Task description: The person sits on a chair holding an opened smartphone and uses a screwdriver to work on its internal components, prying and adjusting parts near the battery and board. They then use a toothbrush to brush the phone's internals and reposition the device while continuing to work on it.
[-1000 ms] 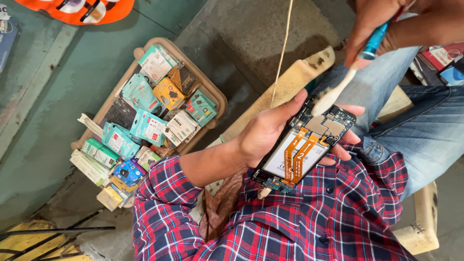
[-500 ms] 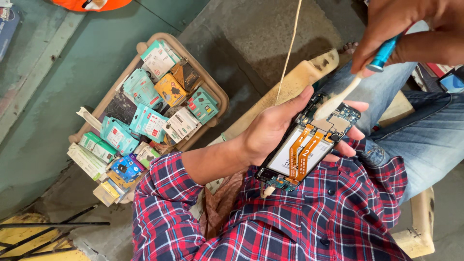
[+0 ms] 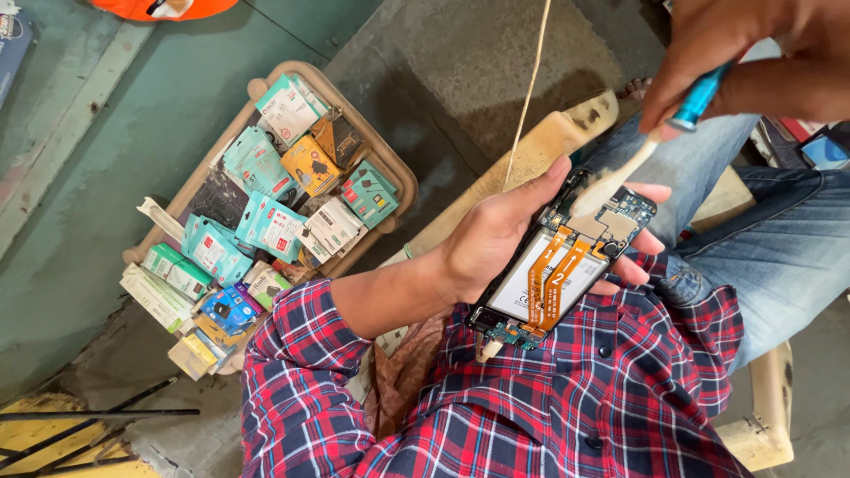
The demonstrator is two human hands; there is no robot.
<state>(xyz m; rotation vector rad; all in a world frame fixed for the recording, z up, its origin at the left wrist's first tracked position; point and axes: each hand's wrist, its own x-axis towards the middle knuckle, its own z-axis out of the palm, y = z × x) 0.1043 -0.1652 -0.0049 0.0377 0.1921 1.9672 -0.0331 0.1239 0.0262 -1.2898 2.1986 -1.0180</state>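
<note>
Opened phone (image 3: 567, 265): lies over the lap in the left hand (image 3: 496, 235), back cover off, grip clenched around its long edges.
Handling: light and stiff, I judge, but fragile (orange flex cables (image 3: 553, 279) are bare); hold the frame only.
Brush (image 3: 651, 146): pinched in the right hand (image 3: 753, 53), bristles touching the upper board.
Tray of small boxes (image 3: 266, 217): on the floor, well apart.

Many small boxes (image 3: 266, 221), mostly teal, some orange and white, fill a tan tray (image 3: 403, 181) at the left middle.
</note>
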